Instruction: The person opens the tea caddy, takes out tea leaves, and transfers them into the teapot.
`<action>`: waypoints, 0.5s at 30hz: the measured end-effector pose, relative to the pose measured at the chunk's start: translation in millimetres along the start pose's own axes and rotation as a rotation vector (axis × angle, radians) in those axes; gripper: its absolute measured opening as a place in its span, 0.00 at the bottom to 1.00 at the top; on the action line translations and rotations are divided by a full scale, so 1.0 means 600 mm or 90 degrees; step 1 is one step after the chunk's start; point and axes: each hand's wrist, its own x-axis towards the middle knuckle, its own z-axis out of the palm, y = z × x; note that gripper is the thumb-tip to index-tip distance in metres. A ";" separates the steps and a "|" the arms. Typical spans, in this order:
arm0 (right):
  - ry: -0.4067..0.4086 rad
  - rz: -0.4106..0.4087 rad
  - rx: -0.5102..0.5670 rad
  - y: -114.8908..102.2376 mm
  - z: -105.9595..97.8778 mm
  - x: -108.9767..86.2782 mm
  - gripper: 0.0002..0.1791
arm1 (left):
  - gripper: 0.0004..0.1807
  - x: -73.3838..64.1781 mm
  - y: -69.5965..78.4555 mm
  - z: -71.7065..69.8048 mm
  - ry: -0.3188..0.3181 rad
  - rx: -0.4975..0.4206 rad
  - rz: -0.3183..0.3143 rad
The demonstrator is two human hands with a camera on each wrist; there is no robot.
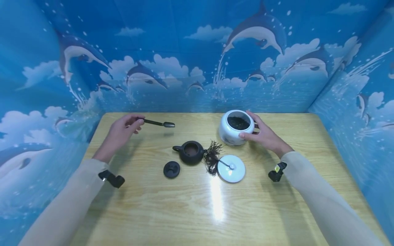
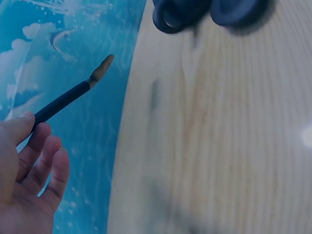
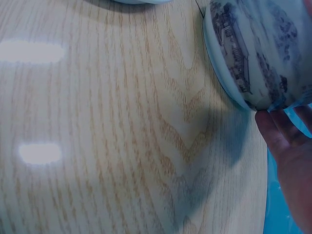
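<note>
My left hand [image 1: 123, 130] pinches the end of a dark-handled tea scoop [image 1: 168, 124] between thumb and fingers, holding it above the table's back left. In the left wrist view the tea scoop [image 2: 63, 101] has a narrow, brownish tip. On the right, my right hand [image 1: 266, 136] grips the side of a white porcelain jar [image 1: 227, 133] with dark loose leaves [image 1: 238, 123] inside. The right wrist view shows a painted landscape on the jar [image 3: 258, 48], fingers against its side. Whether its base touches the table I cannot tell. Between both hands sits an uncovered dark teapot [image 1: 191, 160].
A round black teapot lid [image 1: 171, 170] lies in front of the teapot. Right of the teapot are a dark stringy tassel [image 1: 212, 159] and a white jar lid [image 1: 232, 175] with a knob. Dolphin-printed cloth [image 1: 172, 92] borders the wooden table [image 1: 172, 208] at back and sides.
</note>
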 end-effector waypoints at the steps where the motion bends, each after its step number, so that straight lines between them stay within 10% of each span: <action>1: 0.000 0.000 0.000 0.000 0.000 0.000 0.62 | 0.32 0.001 0.007 0.001 0.002 0.000 0.006; 15: 0.001 0.008 -0.005 0.004 0.000 0.002 0.62 | 0.24 0.023 0.090 0.030 0.011 -0.038 0.094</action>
